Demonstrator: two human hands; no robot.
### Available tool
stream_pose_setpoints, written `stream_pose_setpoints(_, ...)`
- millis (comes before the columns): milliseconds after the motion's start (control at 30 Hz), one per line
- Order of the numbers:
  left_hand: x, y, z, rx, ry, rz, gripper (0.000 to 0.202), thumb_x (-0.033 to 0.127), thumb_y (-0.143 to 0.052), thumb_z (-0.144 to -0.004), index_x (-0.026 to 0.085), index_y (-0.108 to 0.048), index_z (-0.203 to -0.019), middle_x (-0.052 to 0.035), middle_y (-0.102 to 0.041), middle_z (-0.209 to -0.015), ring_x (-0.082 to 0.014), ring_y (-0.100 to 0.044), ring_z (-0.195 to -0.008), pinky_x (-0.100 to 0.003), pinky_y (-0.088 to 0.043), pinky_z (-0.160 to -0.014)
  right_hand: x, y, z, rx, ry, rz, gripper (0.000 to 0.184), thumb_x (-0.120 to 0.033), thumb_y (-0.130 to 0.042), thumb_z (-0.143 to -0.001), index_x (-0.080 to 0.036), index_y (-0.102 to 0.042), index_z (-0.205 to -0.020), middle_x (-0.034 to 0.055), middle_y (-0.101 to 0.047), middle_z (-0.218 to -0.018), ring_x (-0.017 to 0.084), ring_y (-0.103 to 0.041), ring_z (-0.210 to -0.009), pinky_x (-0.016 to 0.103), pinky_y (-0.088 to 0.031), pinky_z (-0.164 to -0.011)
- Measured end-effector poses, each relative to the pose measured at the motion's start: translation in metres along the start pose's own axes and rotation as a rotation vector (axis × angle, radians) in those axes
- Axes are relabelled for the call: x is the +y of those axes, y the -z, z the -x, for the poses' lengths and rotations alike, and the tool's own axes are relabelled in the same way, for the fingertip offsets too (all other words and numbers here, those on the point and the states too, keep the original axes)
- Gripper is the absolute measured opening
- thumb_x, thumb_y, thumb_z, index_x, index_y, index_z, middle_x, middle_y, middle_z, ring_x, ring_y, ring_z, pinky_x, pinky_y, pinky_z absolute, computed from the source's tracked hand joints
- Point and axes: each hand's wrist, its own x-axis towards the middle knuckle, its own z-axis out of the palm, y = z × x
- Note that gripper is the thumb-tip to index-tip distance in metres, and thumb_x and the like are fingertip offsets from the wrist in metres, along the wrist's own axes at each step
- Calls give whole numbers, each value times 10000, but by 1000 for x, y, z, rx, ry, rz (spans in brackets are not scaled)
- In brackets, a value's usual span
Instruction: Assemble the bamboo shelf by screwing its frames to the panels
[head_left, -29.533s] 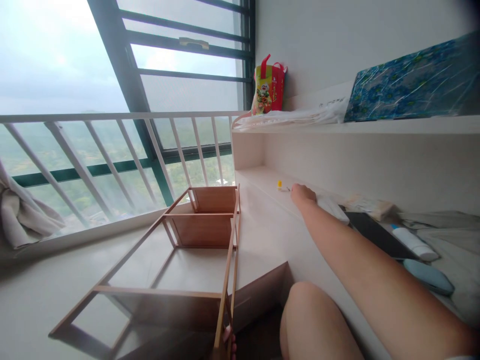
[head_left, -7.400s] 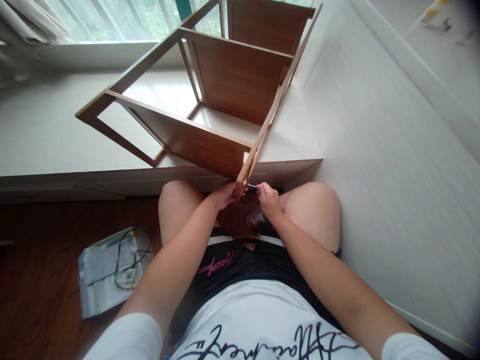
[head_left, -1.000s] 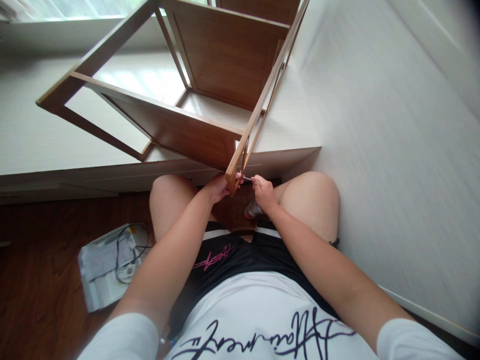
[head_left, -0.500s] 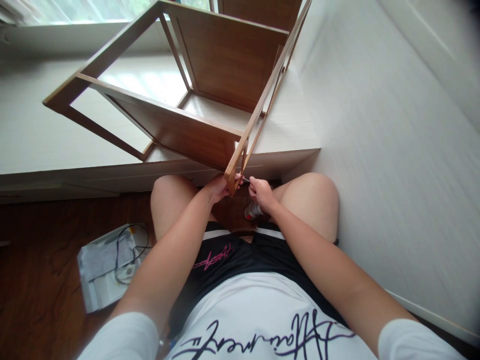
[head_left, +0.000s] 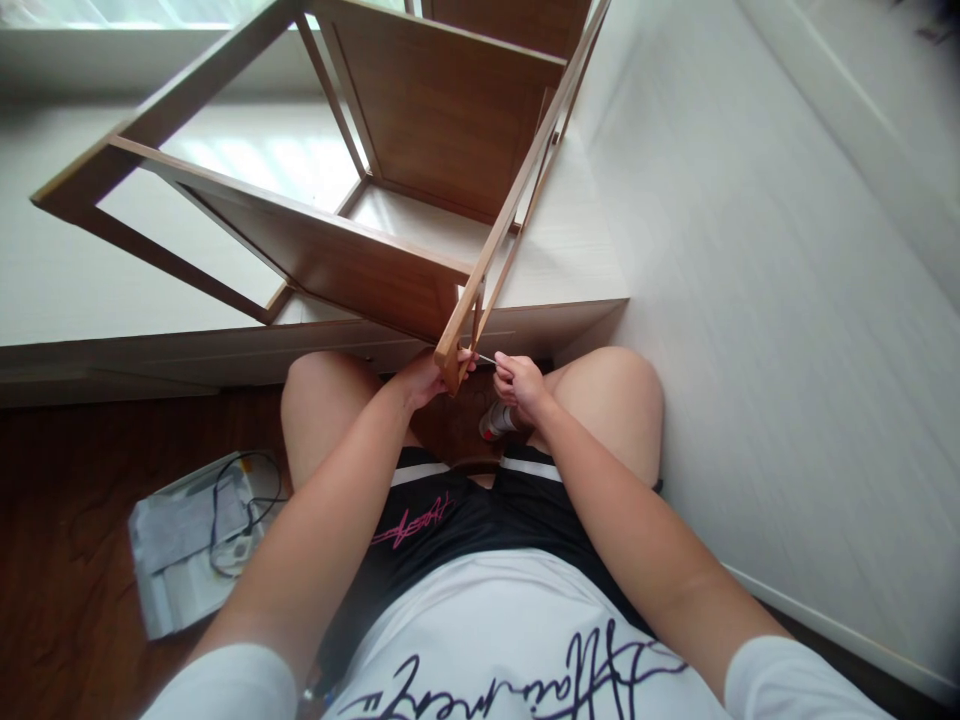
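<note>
A wooden shelf frame [head_left: 360, 190] is laid on its side across a pale window ledge [head_left: 570, 260], with one corner post overhanging the ledge's front edge, above the seated person's knees. That overhanging post end is clasped by the left hand [head_left: 427, 378], whose fingers are closed around the wood just below the lowest panel. Just to the right of the post, the right hand [head_left: 517, 383] is closed on a thin metal tool [head_left: 486, 358], apparently a small hex key or driver, whose tip is pointed at the side of the post; whether the tip is seated in a fastener cannot be told, since the joint is too small to read. Below the post end, between the knees, a small white and red object [head_left: 495, 422] is seen on the dark floor; what it is cannot be made out. Left of the frame and lower, a flat packet with a black cable [head_left: 196, 535] lies on the floor.

Several risks are judged from this position. The frame is carried partly by the ledge and partly by one hand, so it could be tipped or slid off the ledge if that hold is loosened. The slim tool could be slipped off the fastener if held at an angle, and the wood could be scratched or the left fingers struck.
</note>
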Motion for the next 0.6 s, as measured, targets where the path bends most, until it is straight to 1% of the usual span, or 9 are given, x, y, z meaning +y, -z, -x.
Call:
stream_pose_setpoints(67,-2,2,-2,-1,-11,-1,299,338,-841,-660,155,-750,-879,-48,-721,-861,-122,-622,-704,-253,-463,-674,1,2,0,38,32,37,529,-659,-444,-871,-267,-249,-574,-86,-245,-381,69,-172,-318,239,-134,-333)
stream_pose_setpoints(133,-3,3,-4,-6,-17,-3,296,336,-837,-668,155,-755,-887,-53,-723,-869,-126,-626,-712,-253,-467,-674,3,3,0,82,84,92,535,-654,-444,-883,-258,-268,-569,-78,-266,-402,74,-197,-350,247,-161,-368)
stream_pose_setpoints(233,-3,3,-4,-21,-12,-3,283,336,-822,-685,150,-759,-888,-53,-718,-835,-126,-624,-705,-250,-468,-670,7,3,1,142,183,207,536,-627,-501,-889,-228,-355,-563,-49,-350,-473,91,-294,-445,258,-230,-459)
stream_pose_setpoints(333,-1,1,-2,-12,-14,8,265,325,-819,-682,149,-753,-869,-45,-712,-809,-122,-621,-707,-248,-472,-687,9,0,2,187,258,322,526,-608,-499,-912,-209,-423,-578,-28,-409,-539,115,-357,-534,276,-263,-548)
stream_pose_setpoints(500,0,1,0,-10,8,-9,256,343,-810,-687,154,-752,-850,-43,-715,-825,-122,-612,-720,-247,-451,-678,10,-2,4,221,300,420,490,-565,-464,-946,-210,-451,-610,-19,-431,-584,139,-374,-587,292,-262,-612)
stream_pose_setpoints(600,1,1,1,-11,12,-15,256,360,-806,-686,156,-753,-831,-44,-716,-829,-120,-603,-715,-242,-432,-656,10,-3,6,231,291,413,446,-536,-506,-931,-216,-443,-626,-20,-409,-601,143,-349,-601,289,-253,-613)
